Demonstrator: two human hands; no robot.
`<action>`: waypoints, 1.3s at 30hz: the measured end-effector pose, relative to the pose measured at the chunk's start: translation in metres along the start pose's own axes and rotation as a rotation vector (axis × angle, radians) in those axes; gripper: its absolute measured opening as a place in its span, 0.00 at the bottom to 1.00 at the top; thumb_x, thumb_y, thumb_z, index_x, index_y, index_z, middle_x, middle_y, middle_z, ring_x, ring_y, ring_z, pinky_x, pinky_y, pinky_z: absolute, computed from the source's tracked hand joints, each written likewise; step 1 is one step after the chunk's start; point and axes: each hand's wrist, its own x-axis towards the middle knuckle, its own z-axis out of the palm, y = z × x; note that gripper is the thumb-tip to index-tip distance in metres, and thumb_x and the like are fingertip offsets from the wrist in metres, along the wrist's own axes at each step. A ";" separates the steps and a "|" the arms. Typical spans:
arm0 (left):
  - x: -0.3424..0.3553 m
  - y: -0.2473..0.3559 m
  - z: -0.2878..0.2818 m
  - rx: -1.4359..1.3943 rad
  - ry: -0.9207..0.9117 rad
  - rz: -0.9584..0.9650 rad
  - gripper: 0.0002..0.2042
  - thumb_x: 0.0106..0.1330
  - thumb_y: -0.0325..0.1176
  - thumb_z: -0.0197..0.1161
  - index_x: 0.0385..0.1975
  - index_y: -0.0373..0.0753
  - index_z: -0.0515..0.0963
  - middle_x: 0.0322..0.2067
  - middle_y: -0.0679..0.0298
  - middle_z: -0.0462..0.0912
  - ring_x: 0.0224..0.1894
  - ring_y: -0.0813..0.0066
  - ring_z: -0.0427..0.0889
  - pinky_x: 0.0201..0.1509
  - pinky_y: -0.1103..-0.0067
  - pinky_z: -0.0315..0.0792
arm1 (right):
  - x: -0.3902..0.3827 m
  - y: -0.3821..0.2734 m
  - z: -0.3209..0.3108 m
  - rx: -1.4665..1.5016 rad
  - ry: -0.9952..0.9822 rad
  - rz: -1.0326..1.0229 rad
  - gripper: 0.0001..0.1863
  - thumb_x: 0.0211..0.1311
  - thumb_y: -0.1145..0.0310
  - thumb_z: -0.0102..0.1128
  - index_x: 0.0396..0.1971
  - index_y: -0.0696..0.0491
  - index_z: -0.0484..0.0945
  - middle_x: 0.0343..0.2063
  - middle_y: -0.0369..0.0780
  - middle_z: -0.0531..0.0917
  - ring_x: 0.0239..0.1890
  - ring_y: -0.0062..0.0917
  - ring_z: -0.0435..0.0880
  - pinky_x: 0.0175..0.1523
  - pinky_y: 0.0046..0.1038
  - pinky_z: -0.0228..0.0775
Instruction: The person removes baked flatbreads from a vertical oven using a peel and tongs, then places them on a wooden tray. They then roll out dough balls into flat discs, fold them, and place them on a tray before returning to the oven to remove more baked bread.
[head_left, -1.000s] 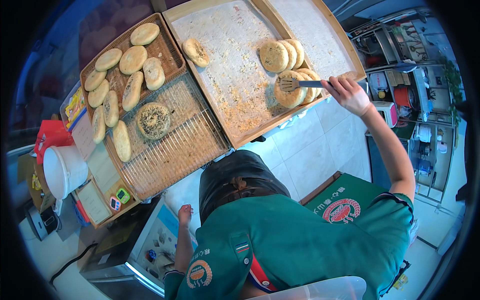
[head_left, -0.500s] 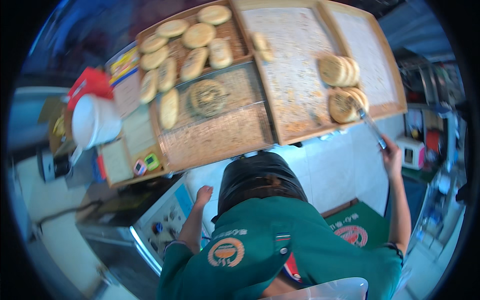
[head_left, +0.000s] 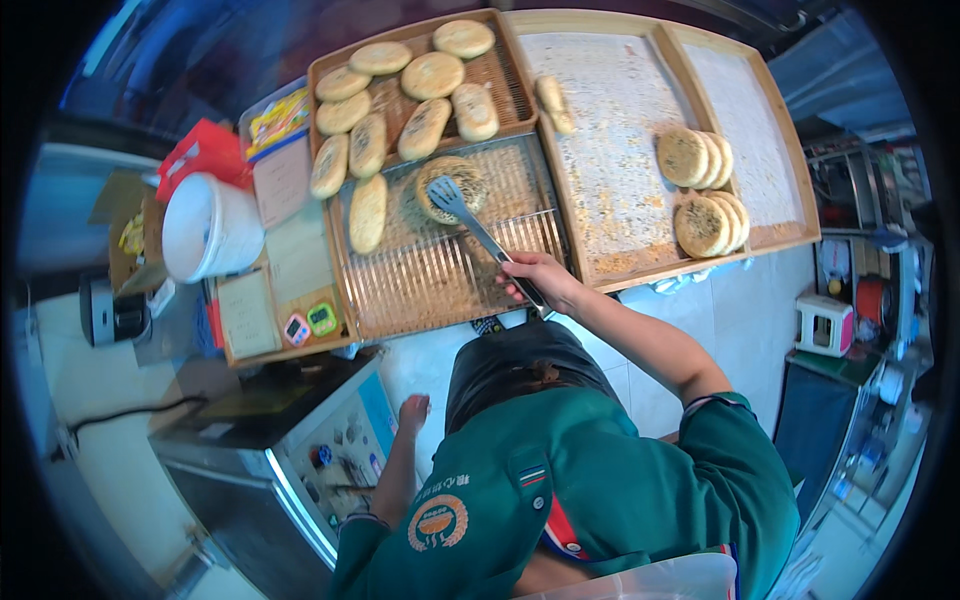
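My right hand (head_left: pixel 535 280) is closed on the handle of metal tongs (head_left: pixel 485 240) with a slotted flat head. That head lies over a large round seed-topped bread (head_left: pixel 462 176) in the wire-rack tray (head_left: pixel 430 290); whether it touches is unclear. Behind, a wicker tray (head_left: pixel 497 55) holds several round and oblong breads (head_left: pixel 432 76), some at its front edge. To the right, a lined wooden tray (head_left: pixel 610 100) has two groups of overlapping round breads (head_left: pixel 703 226) and smaller pieces (head_left: pixel 553 105) at its left. My left hand (head_left: pixel 414 412) hangs low beside my body, fingers curled with nothing visible in them.
Left of the trays are a white bucket (head_left: pixel 205 225), a red bag (head_left: pixel 180 160), a cardboard box (head_left: pixel 150 215) and two small timers (head_left: pixel 320 318). A steel appliance (head_left: pixel 240 490) is below left. A second lined tray (head_left: pixel 740 130) and shelving (head_left: pixel 870 270) are on the right.
My right hand and tongs have swung left from the overlapping breads in the wooden tray to the seeded bread on the rack. The view has turned, so the trays appear shifted rightward.
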 end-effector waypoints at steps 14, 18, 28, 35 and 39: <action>0.020 0.020 -0.016 -0.432 -0.058 -0.150 0.13 0.70 0.37 0.61 0.40 0.31 0.79 0.28 0.58 0.85 0.26 0.72 0.83 0.32 0.77 0.78 | -0.135 -0.085 -0.140 -0.299 0.509 -0.430 0.18 0.66 0.68 0.61 0.54 0.57 0.77 0.32 0.36 0.84 0.24 0.15 0.78 0.30 0.18 0.73; 0.043 0.053 -0.018 -0.380 -0.001 -0.114 0.12 0.71 0.36 0.59 0.40 0.31 0.78 0.30 0.58 0.85 0.29 0.72 0.83 0.35 0.77 0.78 | -0.167 -0.178 -0.200 -0.828 0.948 -0.478 0.18 0.63 0.72 0.63 0.54 0.53 0.80 0.28 0.37 0.84 0.21 0.15 0.75 0.30 0.18 0.72; 0.027 0.057 -0.020 -0.483 -0.057 -0.180 0.12 0.70 0.36 0.60 0.39 0.31 0.79 0.29 0.59 0.83 0.28 0.73 0.81 0.33 0.77 0.77 | -0.165 -0.289 -0.280 -1.092 1.161 -0.113 0.15 0.58 0.65 0.64 0.39 0.62 0.83 0.25 0.45 0.86 0.23 0.27 0.85 0.31 0.28 0.78; 0.019 0.055 -0.003 -0.472 -0.061 -0.201 0.13 0.71 0.37 0.60 0.40 0.31 0.78 0.29 0.58 0.84 0.29 0.72 0.82 0.35 0.76 0.77 | -0.163 -0.142 -0.220 -0.131 0.425 -0.311 0.09 0.72 0.69 0.50 0.39 0.60 0.75 0.30 0.43 0.85 0.25 0.21 0.84 0.32 0.24 0.82; 0.027 0.084 0.003 -0.388 -0.064 -0.193 0.13 0.71 0.37 0.59 0.41 0.31 0.78 0.30 0.58 0.84 0.31 0.72 0.82 0.37 0.76 0.77 | -0.069 -0.081 -0.176 0.453 -0.109 -0.039 0.25 0.73 0.53 0.48 0.53 0.61 0.70 0.38 0.42 0.83 0.29 0.21 0.80 0.27 0.21 0.76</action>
